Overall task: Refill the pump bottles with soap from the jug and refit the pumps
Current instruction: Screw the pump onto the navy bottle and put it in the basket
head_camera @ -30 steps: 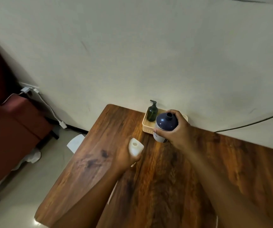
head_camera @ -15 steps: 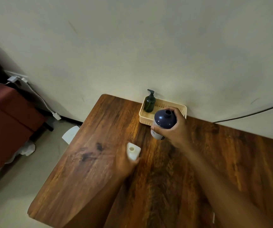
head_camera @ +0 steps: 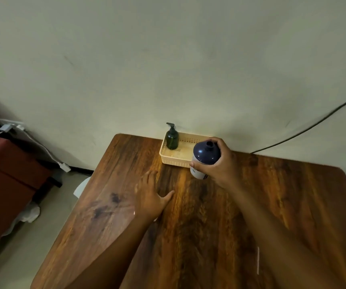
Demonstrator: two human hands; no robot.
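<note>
Dark-blue plastic, round-shouldered and open at the neck, the pumpless navy bottle with a white lower body (head_camera: 206, 157) stands just right of centre in the frame, gripped by the right hand (head_camera: 216, 163), whose fingers curl over its far shoulder while the thumb presses its near side. The bottle's base is at the near right corner of the cream perforated plastic basket (head_camera: 175, 161); whether it rests on the table cannot be told. The left hand (head_camera: 150, 197) lies palm-down in the middle of the frame on the dark brown wood-grain table (head_camera: 272, 195), fingers straight and spread, holding nothing that can be seen. Inside the basket's left end stands a small dark-green pump bottle with a black pump (head_camera: 172, 138). Behind it rises a pale wall (head_camera: 168, 59), with a black cable (head_camera: 314, 126) running at the upper right. A dark red seat (head_camera: 7, 174) fills the left edge.
</note>
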